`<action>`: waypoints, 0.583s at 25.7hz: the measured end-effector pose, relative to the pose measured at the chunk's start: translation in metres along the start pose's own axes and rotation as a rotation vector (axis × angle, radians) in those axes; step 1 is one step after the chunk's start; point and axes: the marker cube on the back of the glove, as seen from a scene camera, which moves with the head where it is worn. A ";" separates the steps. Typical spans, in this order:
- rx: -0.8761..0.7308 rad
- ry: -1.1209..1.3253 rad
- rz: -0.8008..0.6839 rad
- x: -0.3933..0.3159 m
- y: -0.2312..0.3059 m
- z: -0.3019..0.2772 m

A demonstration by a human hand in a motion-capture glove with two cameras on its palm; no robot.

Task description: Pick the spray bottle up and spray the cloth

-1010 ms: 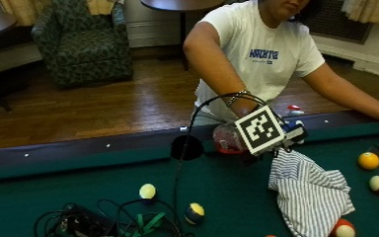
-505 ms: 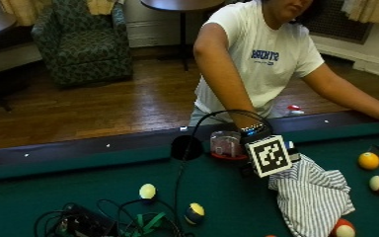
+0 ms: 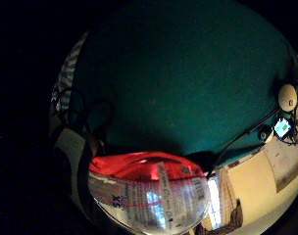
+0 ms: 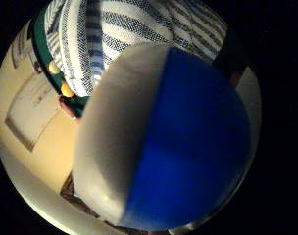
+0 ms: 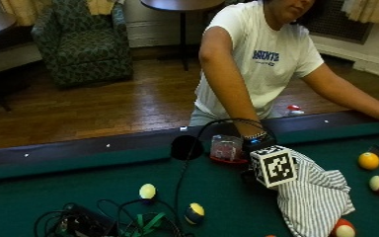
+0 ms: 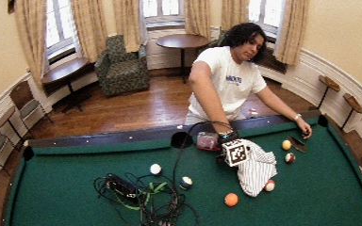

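The spray bottle (image 5: 227, 148), clear with a red base, stands by the counter's far rail. The striped cloth (image 5: 314, 195) lies crumpled just to its right.

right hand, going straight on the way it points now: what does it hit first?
Probably the striped cloth. The right hand reaches down at the cloth's near edge, with the spray bottle off to its side. Depth is unclear, so it might meet the green felt first.

The table (image 5: 58, 197) has green felt with a dark rail. The cloth (image 5: 314, 197) is white with thin dark stripes. The bottle (image 5: 226, 148) is clear over a red base. Balls: one yellow (image 5: 369, 160), one pale (image 5: 147, 191), one orange (image 6: 231, 199). The armchair (image 5: 84, 44) is dark green, patterned.
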 end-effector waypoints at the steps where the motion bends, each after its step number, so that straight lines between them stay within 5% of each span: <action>1: -0.002 -0.001 -0.002 0.000 0.000 -0.001; 15: 0.299 -0.265 -0.284 -0.040 0.070 -0.105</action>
